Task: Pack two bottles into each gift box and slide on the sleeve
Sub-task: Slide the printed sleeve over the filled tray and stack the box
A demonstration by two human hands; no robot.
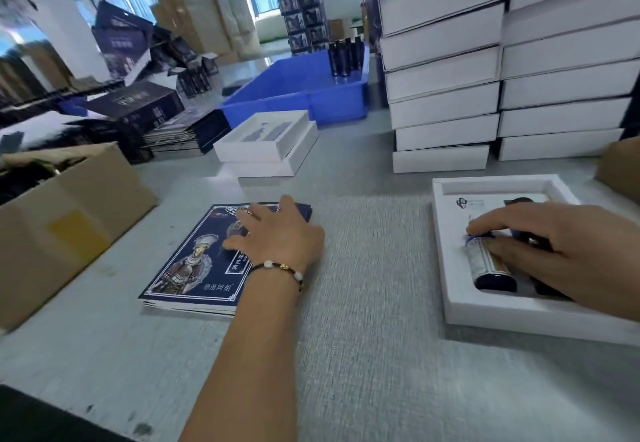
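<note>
While sleeves underlie one, hands press bottles

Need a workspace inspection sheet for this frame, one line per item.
Surface: grey table.
Job's things: open gift box with bottles in its insert; flat sleeves stacked at left.
Clutter: cardboard box, blue bin, white box stacks.
Grippers: left hand rests on the sleeves; right hand presses the bottles.
Cables: nothing seen.
Surroundings: cartons and windows behind, blurred.
</note>
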